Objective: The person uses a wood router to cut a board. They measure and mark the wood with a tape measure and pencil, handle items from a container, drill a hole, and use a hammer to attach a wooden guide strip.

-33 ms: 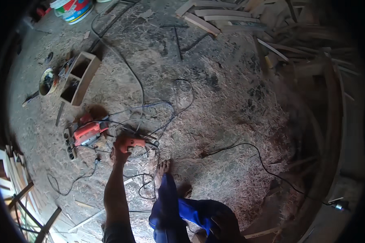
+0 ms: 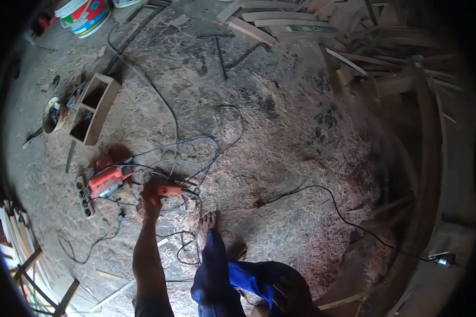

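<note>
My left arm reaches forward to the floor, and my left hand (image 2: 149, 203) is closed around an orange power tool (image 2: 169, 191) with a dark cord. The tool's exact kind is hard to tell, as the hand covers part of it. Just left of it lies a red electric planer (image 2: 107, 177), beside a power strip (image 2: 83, 196) with round sockets. My right hand (image 2: 284, 289) rests on my knee over the blue trousers, dim, with fingers laid out and nothing seen in them.
Cords (image 2: 201, 140) loop around the tools. Wood shavings (image 2: 301, 158) cover the floor. A wooden box (image 2: 101, 111) with two compartments and a small pot (image 2: 54, 115) stand at left. Buckets (image 2: 87, 18) are far left, stacked timber (image 2: 285, 24) far right. My bare foot (image 2: 207, 222) is near the tool.
The whole view has shifted slightly, so the floor things appear a little further left. My left hand keeps its hold on the orange power tool.
</note>
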Demonstrator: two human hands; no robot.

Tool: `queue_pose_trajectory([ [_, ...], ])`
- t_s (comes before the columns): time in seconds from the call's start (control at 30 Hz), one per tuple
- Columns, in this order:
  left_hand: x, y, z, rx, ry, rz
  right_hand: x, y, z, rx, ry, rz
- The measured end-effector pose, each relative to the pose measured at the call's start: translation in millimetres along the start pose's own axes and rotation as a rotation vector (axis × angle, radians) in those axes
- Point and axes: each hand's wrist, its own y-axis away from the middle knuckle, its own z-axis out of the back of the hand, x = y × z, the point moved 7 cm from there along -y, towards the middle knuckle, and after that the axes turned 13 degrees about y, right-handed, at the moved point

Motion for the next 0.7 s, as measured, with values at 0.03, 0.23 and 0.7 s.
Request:
queue_pose_trajectory([
  [0.03, -6.0, -1.9, -3.9, -0.001, -0.065, 0.061, -6.1, -2.2, -4.4, 0.091, 0.01, -0.041],
  [0.23, -120.1, 81.1, 48.3, 0.008, -0.192, 0.016, 0.2, 28.3, 7.5, 0.186, -0.01, -0.147],
  [0.7, -576.4, 387.1, 350.3, 0.065, -0.129, -1.182, 75.1, -24.8, 244.9, -0.368, -0.425, -0.126],
])
